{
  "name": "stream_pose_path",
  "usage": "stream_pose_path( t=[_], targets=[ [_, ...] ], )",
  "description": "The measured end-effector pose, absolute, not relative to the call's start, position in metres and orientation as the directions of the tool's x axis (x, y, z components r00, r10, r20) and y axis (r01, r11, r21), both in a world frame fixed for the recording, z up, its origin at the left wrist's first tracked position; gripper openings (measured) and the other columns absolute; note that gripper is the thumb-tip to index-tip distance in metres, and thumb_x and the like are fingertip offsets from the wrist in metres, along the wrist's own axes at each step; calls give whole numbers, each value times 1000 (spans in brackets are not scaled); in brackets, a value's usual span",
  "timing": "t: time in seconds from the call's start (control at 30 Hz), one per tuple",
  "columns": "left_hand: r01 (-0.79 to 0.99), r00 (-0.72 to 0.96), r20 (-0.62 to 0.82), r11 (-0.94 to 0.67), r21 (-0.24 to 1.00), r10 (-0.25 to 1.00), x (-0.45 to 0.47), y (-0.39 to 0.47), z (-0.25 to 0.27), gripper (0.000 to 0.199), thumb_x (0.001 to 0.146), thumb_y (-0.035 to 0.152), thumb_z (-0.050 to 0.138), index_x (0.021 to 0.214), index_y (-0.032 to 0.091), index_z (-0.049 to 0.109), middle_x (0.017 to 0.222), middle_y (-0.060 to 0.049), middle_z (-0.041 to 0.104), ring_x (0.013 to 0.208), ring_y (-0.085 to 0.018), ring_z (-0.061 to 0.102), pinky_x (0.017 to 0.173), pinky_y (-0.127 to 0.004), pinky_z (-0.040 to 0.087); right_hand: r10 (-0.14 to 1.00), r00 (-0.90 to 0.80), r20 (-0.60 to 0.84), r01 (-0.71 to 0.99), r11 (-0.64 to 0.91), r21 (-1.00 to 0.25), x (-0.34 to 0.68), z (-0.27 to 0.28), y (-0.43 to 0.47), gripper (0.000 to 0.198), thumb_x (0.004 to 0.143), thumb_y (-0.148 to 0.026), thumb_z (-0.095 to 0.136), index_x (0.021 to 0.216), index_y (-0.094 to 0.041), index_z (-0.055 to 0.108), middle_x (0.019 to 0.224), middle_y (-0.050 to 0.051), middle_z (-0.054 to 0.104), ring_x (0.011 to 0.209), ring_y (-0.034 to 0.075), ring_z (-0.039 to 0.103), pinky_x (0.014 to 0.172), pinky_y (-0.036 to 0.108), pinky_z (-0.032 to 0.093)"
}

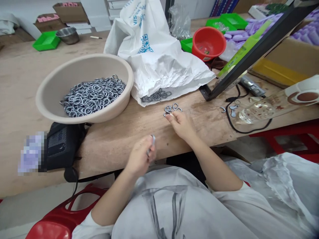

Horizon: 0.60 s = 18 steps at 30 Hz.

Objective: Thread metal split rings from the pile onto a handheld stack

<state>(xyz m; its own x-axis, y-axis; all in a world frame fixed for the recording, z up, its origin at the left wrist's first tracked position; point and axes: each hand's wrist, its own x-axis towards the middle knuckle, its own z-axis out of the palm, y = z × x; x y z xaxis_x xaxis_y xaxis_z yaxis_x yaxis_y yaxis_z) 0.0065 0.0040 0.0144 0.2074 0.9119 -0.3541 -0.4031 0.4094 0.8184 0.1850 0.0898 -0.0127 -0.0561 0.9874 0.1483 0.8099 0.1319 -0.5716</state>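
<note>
My left hand (pixel 141 155) is closed above the front of the wooden table, with a grey metal ring (pixel 153 139) showing at its fingers; it is a little blurred. Farther forward, my right hand (pixel 183 126) pinches at a small group of metal rings (pixel 168 108) on the tabletop, and one ring shows at its fingertips. Its fingers partly cover that group. Just behind lies the open mouth of a white woven sack (pixel 169 68), with darker rings (pixel 157 95) inside. A wide beige basin (pixel 47 86) to the left holds a heap of grey rings (pixel 93 96).
A black bag (pixel 63 146) lies by the basin. At the right are a slanted dark metal bar (pixel 249 53), a clear bottle (pixel 264 108), a cable (pixel 230 122) and a red bowl (pixel 208 41). Green trays (pixel 46 41) and a metal bowl (pixel 67 35) stand farther back.
</note>
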Motion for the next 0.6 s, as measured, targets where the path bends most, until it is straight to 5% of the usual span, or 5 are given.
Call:
stream_pose_path(
  t=[0.13,0.23,0.43,0.5,0.6],
  targets=[
    [139,-298,200,-164,977,933,-55,53,47,33,90,48,60,84,17,69,61,1,51,51,-10,41,49,-26,32,989,-135,61,942,147,-302,181,-10,107,30,92,-43,60,109,-20,68,104,12,69,88,27,62,69,33,39],
    [769,-280,608,-206,605,743,-112,99,68,25,91,28,61,112,21,73,93,-3,65,96,-21,57,92,-40,38,991,-130,15,967,130,-219,175,-12,112,25,94,-33,55,108,-17,69,108,16,68,92,30,63,73,36,41],
    [861,-135,574,-191,471,807,-113,95,63,31,93,45,57,101,20,74,116,-7,66,126,-32,46,108,-54,22,976,-207,63,627,182,-758,177,-11,96,22,93,-34,55,86,-18,68,86,7,68,80,21,60,70,32,42],
    [677,-12,487,-351,646,873,-76,70,45,39,98,46,46,87,19,72,95,-7,70,101,-24,59,99,-45,36,964,-263,44,244,111,-963,172,-10,83,28,91,-44,58,82,-19,65,77,2,66,70,16,58,65,28,42],
    [224,247,16,-73,972,969,-22,39,17,53,93,62,45,74,18,68,78,-7,69,77,-20,60,77,-35,45,934,-358,-8,-170,-74,-983,160,-9,63,35,82,-54,68,83,-20,61,63,-3,61,56,12,55,57,26,44]
  ],
)
